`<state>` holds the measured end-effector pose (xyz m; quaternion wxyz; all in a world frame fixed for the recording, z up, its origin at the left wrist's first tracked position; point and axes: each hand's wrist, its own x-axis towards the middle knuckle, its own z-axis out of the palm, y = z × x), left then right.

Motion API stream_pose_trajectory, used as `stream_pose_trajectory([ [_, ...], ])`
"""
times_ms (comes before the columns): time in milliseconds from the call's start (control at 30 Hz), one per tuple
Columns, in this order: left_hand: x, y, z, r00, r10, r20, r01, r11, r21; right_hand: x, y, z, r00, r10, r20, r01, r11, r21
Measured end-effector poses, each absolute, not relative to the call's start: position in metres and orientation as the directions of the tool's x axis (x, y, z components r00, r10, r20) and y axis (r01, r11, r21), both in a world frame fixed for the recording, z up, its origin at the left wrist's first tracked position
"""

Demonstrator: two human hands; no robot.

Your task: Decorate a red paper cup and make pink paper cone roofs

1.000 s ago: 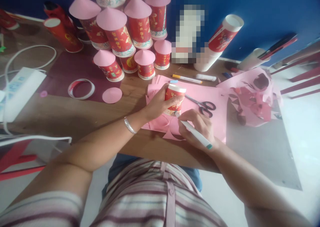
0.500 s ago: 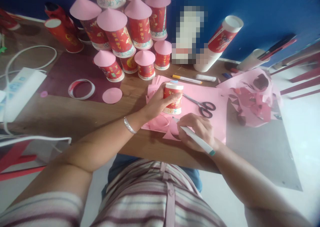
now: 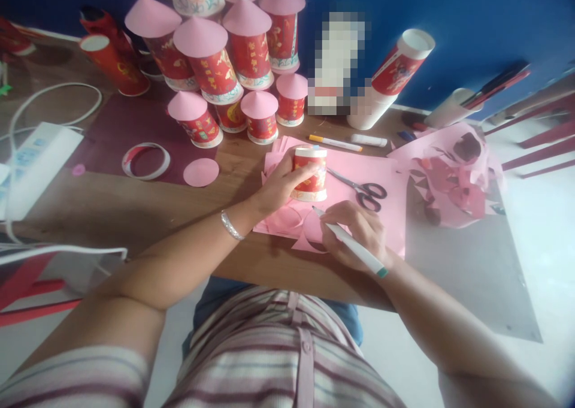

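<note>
**Pink paper, red cup, pen at the rim**

Pink paper (image 3: pixel 359 174) covers the near part of the wooden table (image 3: pixel 135 204), and a small red paper cup (image 3: pixel 309 174) stands on it mouth down, its white rim flat against the sheet. The left hand (image 3: pixel 281 183) wraps the cup from the side, fingers closed around its wall. A second ago the cup was tilted and lifted slightly off the sheet; now it sits square and a little farther from the body, so it looks planted as a template rather than merely held.

The right hand (image 3: pixel 357 228) has its fingers pinched together on a white pen (image 3: pixel 354 246) with a green end. The tip has moved up from the paper's near edge and now lies just beside the cup's base on the near right side, touching the sheet or very nearly so; the blur keeps me from telling which. Curved cut-outs already show in the paper next to the tip.

Scissors (image 3: pixel 366 191) lie on the sheet just right of the cup. A pink paper disc (image 3: pixel 200 172) and a tape ring (image 3: pixel 146 160) lie to the left, and finished cups with pink cone lids (image 3: pixel 224 54) stand at the back.

Gold characters are printed on the red cups, but none is sharp enough to read. No brand shows on the pen.
</note>
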<state>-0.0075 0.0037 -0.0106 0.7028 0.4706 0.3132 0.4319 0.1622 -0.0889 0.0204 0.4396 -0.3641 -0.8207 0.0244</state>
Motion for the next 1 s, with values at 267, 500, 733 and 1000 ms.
stream_pose_trajectory([
  [267,-0.005,0.001,0.001,0.422,0.904,-0.073,-0.270,0.203,0.941,0.163,-0.088,0.019,-0.336,0.617,0.712,0.584,0.729,-0.356],
  [500,-0.006,0.001,0.000,0.418,0.906,-0.069,-0.226,0.178,0.958,0.163,-0.086,0.014,-0.311,0.613,0.726,0.613,0.713,-0.340],
  [733,-0.005,0.000,0.002,0.430,0.899,-0.077,-0.196,0.177,0.965,0.163,-0.085,0.015,-0.330,0.617,0.714,0.615,0.715,-0.334],
  [1000,-0.004,-0.002,0.009,0.414,0.903,-0.112,-0.171,0.199,0.965,0.162,-0.084,0.015,-0.331,0.623,0.709,0.620,0.710,-0.334],
])
